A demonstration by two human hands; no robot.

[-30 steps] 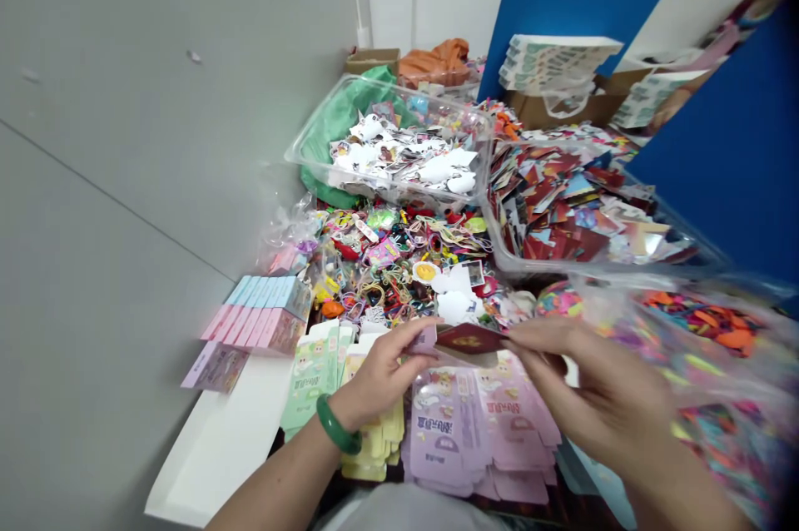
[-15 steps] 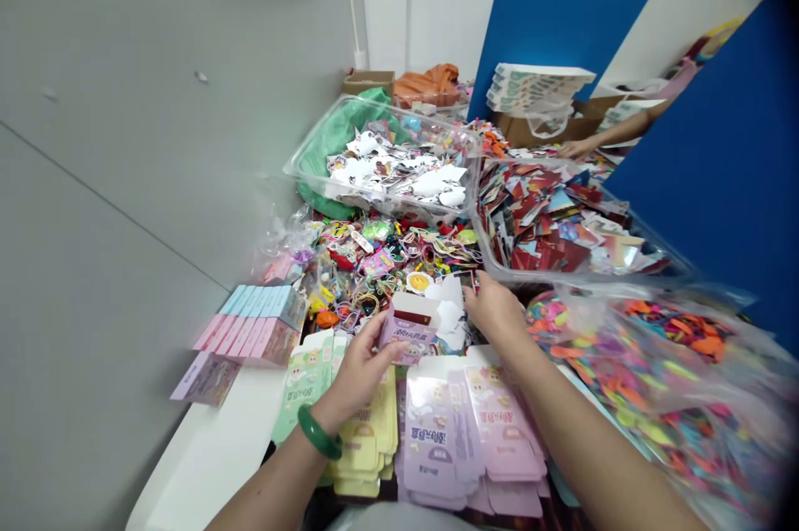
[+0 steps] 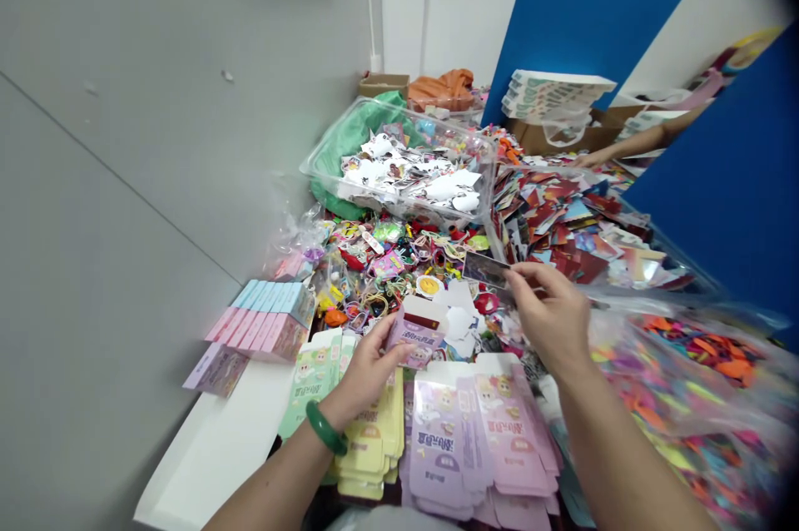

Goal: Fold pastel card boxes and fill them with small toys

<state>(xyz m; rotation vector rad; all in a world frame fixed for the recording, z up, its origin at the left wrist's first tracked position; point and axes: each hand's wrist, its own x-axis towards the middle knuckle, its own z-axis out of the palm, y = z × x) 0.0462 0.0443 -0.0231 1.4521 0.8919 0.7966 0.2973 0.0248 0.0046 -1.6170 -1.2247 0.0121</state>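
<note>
My left hand (image 3: 373, 358), with a green bangle on its wrist, grips a small purple box (image 3: 417, 339) whose top flap stands up. A dark red edge shows inside its opening. Between thumb and fingers of my right hand (image 3: 544, 310) is a dark card (image 3: 484, 270), held out to the left above the pile of trinkets. Flat purple cartons (image 3: 437, 439), pink cartons (image 3: 508, 423), yellow cartons (image 3: 368, 448) and green cartons (image 3: 315, 377) lie in stacks below my hands. White paper cutouts (image 3: 460, 327) lie just right of the box.
Finished-looking boxes (image 3: 262, 315) stand in a row by the grey wall at left. Behind the trinkets (image 3: 387, 256) sit a clear bin of white cutouts (image 3: 412, 181) and a bin of cards (image 3: 574, 223). Plastic bags of colourful pieces (image 3: 699, 381) lie right. Another person's arm (image 3: 649, 138) reaches in behind a blue panel (image 3: 730, 173).
My right hand has moved right and up from beside the box and now shows a dark card in its fingers. The left hand still holds the purple box. The view has shifted slightly.
</note>
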